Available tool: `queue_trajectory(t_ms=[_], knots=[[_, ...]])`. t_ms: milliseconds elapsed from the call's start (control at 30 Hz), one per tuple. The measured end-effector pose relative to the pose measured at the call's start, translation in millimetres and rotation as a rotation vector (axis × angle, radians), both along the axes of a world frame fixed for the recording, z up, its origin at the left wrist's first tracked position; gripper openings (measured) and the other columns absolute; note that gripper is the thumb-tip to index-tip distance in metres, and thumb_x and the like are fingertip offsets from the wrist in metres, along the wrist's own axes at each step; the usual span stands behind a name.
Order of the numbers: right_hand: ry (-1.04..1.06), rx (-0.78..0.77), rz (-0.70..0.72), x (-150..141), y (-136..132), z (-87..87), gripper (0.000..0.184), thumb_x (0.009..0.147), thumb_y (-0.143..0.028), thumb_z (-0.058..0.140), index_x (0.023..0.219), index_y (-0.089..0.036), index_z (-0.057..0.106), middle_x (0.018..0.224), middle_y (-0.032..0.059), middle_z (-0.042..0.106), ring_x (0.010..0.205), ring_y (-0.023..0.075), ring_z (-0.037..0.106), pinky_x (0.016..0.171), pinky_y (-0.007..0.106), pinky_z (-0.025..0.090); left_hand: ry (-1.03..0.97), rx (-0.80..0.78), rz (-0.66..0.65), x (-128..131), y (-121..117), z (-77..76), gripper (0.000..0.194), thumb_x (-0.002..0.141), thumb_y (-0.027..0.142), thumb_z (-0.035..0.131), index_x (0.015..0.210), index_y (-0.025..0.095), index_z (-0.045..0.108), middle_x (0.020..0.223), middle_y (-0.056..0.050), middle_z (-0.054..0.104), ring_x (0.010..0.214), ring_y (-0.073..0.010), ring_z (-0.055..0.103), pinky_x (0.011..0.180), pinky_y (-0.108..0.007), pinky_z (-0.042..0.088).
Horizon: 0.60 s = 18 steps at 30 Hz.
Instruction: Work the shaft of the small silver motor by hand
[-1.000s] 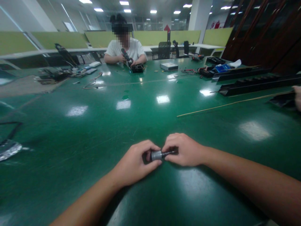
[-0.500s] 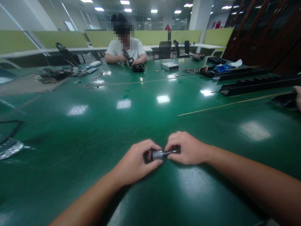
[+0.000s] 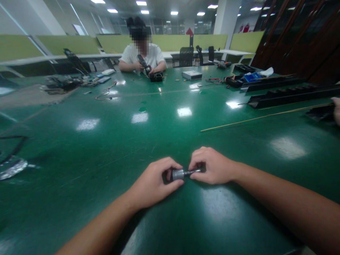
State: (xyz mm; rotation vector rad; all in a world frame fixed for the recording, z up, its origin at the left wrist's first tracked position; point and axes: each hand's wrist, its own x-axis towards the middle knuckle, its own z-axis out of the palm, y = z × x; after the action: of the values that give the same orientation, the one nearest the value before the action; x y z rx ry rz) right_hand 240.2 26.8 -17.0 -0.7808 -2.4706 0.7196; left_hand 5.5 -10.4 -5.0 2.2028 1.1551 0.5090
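Low over the green table (image 3: 127, 145), my left hand (image 3: 155, 182) grips a short grey metal cylinder (image 3: 178, 174) between thumb and fingers. A thin dark rod (image 3: 188, 173) sticks out of the cylinder's right end. My right hand (image 3: 211, 166) pinches that rod with thumb and forefinger, its far end partly hidden by the fingers. Cylinder and rod lie in one line, nearly level. Whether they are one piece or two joined parts I cannot tell. The cylinder's left end is dark and mostly covered by my left hand.
Across the table a person (image 3: 143, 56) holds a power tool over a black part (image 3: 156, 77). A thin yellowish rod (image 3: 239, 122) and black metal channels (image 3: 281, 99) lie right. Another person's hand (image 3: 336, 108) shows at the right edge. A silvery bag (image 3: 13, 168) lies left.
My right hand has shifted slightly right and up, so a little more of the dark rod shows between the hands. My left hand and the cylinder stay in place.
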Motion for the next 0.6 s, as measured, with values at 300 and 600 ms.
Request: queue_trajectory(t_ms=[300, 600], knots=[[-0.046, -0.039, 0.020, 6, 4, 3.5, 0.006, 0.072, -0.022, 0.072, 0.075, -0.017, 0.069, 0.071, -0.0013, 0.065, 0.067, 0.0118, 0.059, 0.071, 0.026, 0.043, -0.002, -0.007, -0.004, 1, -1, -0.1, 0.018, 0.082, 0.025, 0.067, 0.100, 0.020, 0.065, 0.085, 0.000, 0.061, 0.070, -0.0139, 0.057, 0.066, -0.025, 0.043], [-0.070, -0.055, 0.040, 11, 10, 5.8, 0.004, 0.072, -0.021, 0.070, 0.073, -0.017, 0.068, 0.069, -0.0009, 0.064, 0.067, 0.0120, 0.058, 0.069, 0.025, 0.044, 0.000, -0.008, -0.004, -1, -1, -1.8, 0.016, 0.082, 0.027, 0.068, 0.096, 0.019, 0.063, 0.084, 0.000, 0.060, 0.070, -0.0141, 0.057, 0.066, -0.026, 0.043]])
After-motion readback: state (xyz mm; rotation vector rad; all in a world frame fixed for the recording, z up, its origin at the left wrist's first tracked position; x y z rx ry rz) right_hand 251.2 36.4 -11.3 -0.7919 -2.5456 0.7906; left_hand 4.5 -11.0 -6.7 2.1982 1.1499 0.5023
